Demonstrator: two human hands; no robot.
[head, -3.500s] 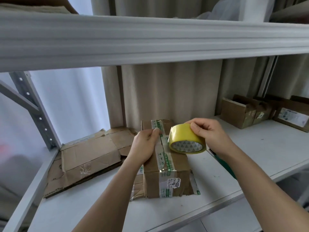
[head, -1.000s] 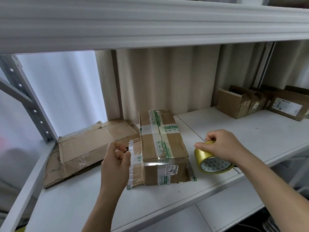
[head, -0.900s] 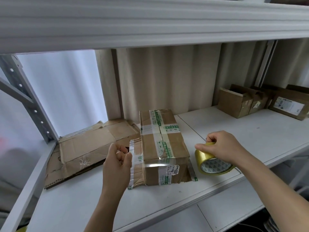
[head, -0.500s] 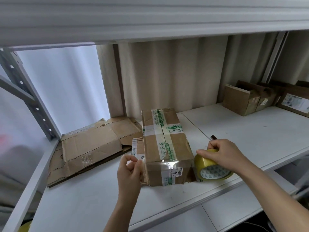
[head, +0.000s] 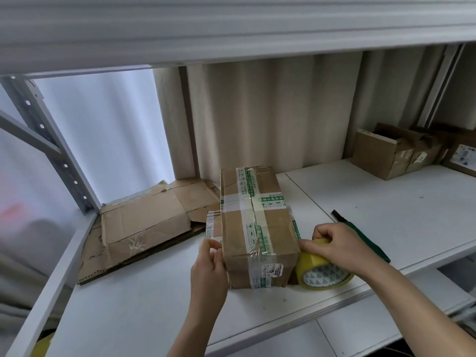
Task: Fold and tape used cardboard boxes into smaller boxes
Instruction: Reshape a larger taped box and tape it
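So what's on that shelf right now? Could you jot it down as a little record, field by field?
box: brown cardboard box with green-printed tape, lying on the white shelf
left hand: left hand pinches at the box's left near edge
right hand: right hand grips the yellow tape roll against the box's right side
behind, left: flattened cardboard
behind, right: small boxes
also: green-handled tool

The box (head: pixel 257 228) is matt brown cardboard, creased, banded with glossy clear and green-printed tape. The tape roll (head: pixel 322 271) is shiny yellowish plastic film — translucent. The flattened cardboard (head: pixel 144 228) looks rough and scuffed. The shelf (head: pixel 386 202) is smooth matt white board; its upright (head: pixel 51 150) is grey metal — perforated.
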